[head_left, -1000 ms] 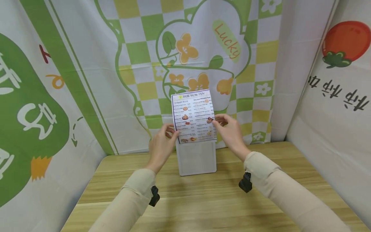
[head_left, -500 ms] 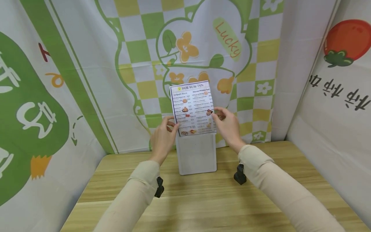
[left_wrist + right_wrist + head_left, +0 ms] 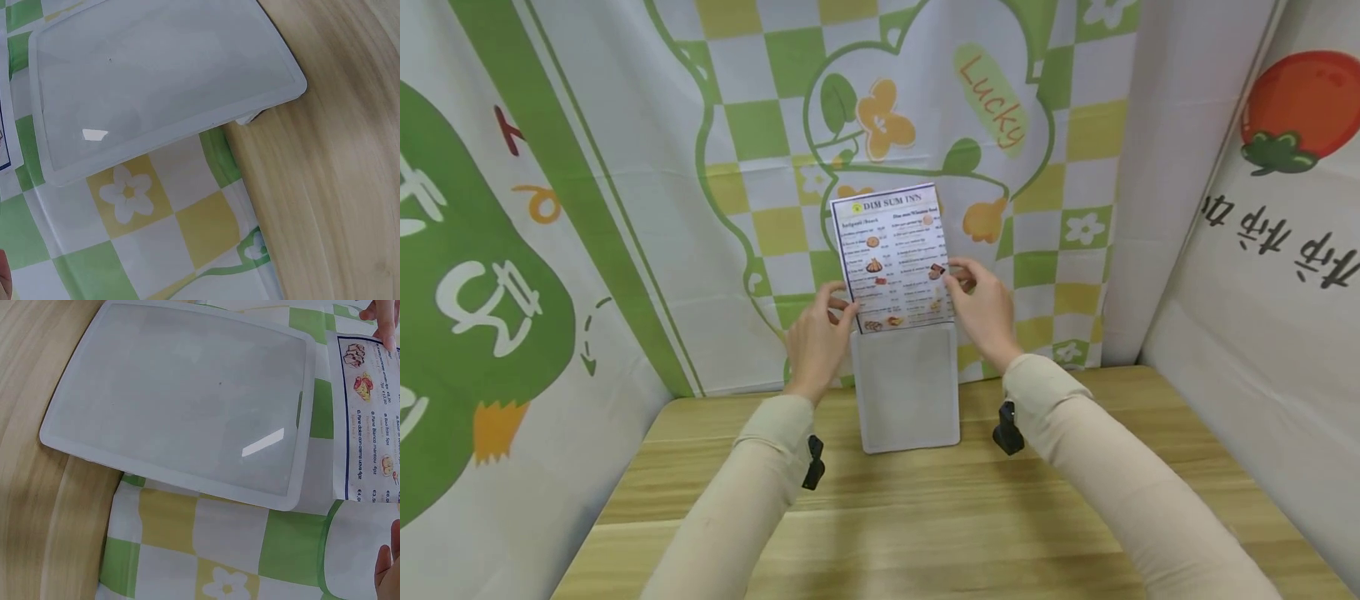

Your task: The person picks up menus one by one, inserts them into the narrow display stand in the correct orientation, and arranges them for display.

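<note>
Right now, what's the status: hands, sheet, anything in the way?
Left hand and right hand pinch menu sheet by its side edges. Sheet clear of white-rimmed stand, above its top edge. No obstruction seen between them.

It looks like a makeshift booth: printed cloths (image 3: 940, 100) hang at nine, twelve and three o'clock around a wood-grain table (image 3: 910, 525) at six o'clock

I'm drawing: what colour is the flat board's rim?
White rounded rim, clearest in the right wrist view.
</note>
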Demonstrator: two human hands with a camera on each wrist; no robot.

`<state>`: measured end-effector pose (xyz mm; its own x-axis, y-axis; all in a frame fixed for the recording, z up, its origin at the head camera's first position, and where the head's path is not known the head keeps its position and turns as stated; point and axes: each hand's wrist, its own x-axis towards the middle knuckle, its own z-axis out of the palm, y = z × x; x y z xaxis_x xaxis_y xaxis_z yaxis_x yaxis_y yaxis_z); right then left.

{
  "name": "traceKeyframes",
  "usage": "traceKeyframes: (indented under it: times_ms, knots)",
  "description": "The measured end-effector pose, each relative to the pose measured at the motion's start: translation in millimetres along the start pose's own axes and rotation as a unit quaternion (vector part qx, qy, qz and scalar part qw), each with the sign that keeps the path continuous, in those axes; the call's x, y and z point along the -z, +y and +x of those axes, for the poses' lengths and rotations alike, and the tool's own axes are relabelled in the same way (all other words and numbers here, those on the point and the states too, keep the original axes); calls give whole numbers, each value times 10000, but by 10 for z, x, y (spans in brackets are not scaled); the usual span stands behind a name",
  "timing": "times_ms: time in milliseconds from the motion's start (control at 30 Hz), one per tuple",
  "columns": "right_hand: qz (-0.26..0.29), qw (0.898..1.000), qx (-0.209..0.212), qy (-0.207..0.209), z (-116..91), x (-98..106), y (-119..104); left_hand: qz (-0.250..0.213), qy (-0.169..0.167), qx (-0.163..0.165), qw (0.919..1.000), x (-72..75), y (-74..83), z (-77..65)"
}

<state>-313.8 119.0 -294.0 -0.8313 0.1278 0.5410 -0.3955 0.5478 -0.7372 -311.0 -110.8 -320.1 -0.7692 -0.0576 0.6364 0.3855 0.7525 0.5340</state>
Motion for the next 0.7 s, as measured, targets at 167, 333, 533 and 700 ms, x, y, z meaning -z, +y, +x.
traceKeyframes:
  times_ms: [167,333,533,700]
  knots:
    - [-78,9999,103,77,100,-62,-13,-9,71,62,10000,-6,-29,85]
    - [-206,9995,146,185,182,-118,-7,23,127,97,9999,-19,-57,132]
    - [-295,9991,204,214,245,-146,11,159,105,169,9997,-56,-91,157]
    - [-342,9992,129,145,273,-157,27,208,60,204,9996,-88,-109,163]
